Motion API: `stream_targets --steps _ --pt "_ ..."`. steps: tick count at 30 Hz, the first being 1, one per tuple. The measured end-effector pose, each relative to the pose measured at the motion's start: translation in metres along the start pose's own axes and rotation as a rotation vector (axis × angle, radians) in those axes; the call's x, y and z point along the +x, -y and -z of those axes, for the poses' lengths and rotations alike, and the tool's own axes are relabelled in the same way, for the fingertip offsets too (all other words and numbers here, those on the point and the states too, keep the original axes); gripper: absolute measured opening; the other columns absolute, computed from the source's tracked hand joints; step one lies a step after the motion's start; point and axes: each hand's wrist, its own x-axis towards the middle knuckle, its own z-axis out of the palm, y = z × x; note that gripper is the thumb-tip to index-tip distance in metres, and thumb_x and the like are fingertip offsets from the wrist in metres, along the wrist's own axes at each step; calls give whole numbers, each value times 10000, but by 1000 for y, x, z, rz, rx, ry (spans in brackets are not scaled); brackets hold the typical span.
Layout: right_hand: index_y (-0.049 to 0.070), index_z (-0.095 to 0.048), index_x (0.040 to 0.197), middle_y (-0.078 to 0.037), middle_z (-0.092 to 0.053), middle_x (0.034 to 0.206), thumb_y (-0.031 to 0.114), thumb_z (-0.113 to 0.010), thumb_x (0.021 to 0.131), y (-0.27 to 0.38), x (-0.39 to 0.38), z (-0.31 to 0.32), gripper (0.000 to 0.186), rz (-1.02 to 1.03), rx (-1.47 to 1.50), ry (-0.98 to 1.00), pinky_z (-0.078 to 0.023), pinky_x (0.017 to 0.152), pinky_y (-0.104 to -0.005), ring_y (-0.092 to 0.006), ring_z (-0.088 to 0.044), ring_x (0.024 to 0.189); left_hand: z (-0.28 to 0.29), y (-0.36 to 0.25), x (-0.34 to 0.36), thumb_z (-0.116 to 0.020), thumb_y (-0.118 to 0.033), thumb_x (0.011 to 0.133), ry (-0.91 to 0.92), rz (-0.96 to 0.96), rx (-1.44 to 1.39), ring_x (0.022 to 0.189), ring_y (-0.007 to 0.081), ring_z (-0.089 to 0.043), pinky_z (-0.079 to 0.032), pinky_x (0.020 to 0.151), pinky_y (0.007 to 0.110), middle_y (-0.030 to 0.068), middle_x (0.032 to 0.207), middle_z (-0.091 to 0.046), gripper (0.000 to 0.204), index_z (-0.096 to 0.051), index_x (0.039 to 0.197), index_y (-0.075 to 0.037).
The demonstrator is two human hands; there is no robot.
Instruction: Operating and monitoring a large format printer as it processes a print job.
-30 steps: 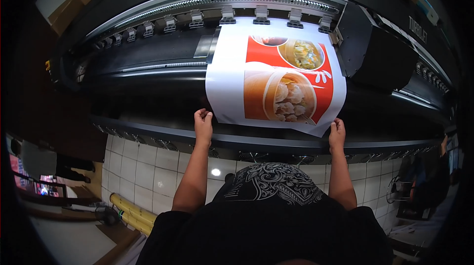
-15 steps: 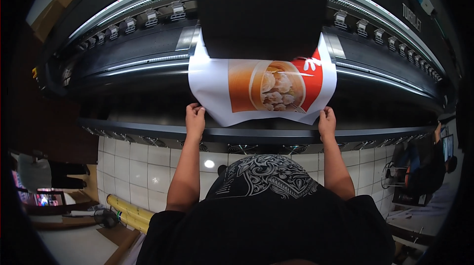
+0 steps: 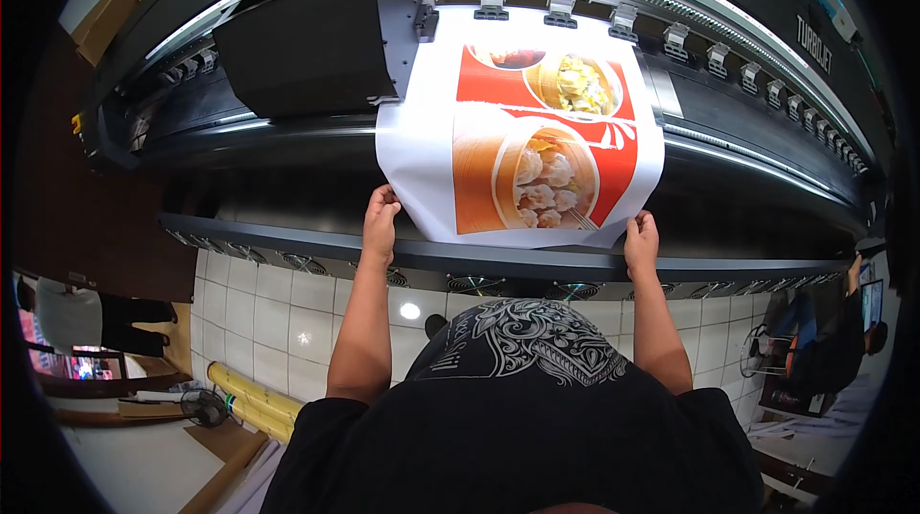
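A wide white sheet [image 3: 414, 145] with a glossy print of dumplings in steamer baskets on red and orange comes out of a large-format printer toward me. My left hand [image 3: 380, 219] pinches its left edge close to the near corner. My right hand [image 3: 641, 241] holds the near right corner between thumb and fingers. The sheet's near end hangs in a shallow curve between my hands, over the printer's front bar. The black print carriage [image 3: 297, 45] sits at the left, over the sheet's far left edge.
The printer's long front bar [image 3: 517, 260] with several fans runs across before me. Metal clamps [image 3: 561, 4] line the rail behind the sheet. Yellow rolls [image 3: 251, 399] lie on the tiled floor at left. Another person [image 3: 826, 346] is at the far right, one hand on the printer's end.
The carriage has slid from the middle to the left, uncovering more of the print. The sheet's near edge looks smoother. My left hand has shifted slightly up the sheet's edge.
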Motion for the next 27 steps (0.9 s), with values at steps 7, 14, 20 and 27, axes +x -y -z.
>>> stream_targets --steps 7,14,20,27 --pt "3 -618 1097 -56 -644 921 96 -577 980 -4 2 -1 155 8 -22 -45 -480 790 -301 -143 -589 849 -11 0 0 -576 -44 946 -112 -58 73 1001 129 -563 -452 922 285 52 1072 -608 244 -552 1185 -5" --pt "8 -629 1060 -7 -622 897 135 -590 1022 -3 1 -1 139 10 -12 -76 -460 758 -268 -97 -546 817 8 11 15 -690 -127 950 -205 -139 377 763 98 -552 -472 700 279 8 878 -619 133 -632 970 -8" --pt "0 -655 997 -84 -699 863 136 -623 997 -11 5 -5 140 39 -114 -139 -513 746 -328 -156 -626 787 14 16 21 -730 -156 920 -269 -259 605 755 143 -571 -483 713 306 44 842 -608 168 -657 922 -4" --pt "30 -629 948 -172 -683 908 105 -633 941 -8 3 0 75 234 -368 -174 -504 774 -456 -369 -653 866 19 14 22 -723 -132 941 -224 -307 627 724 62 -490 -417 652 242 -31 806 -568 150 -648 908 -7"
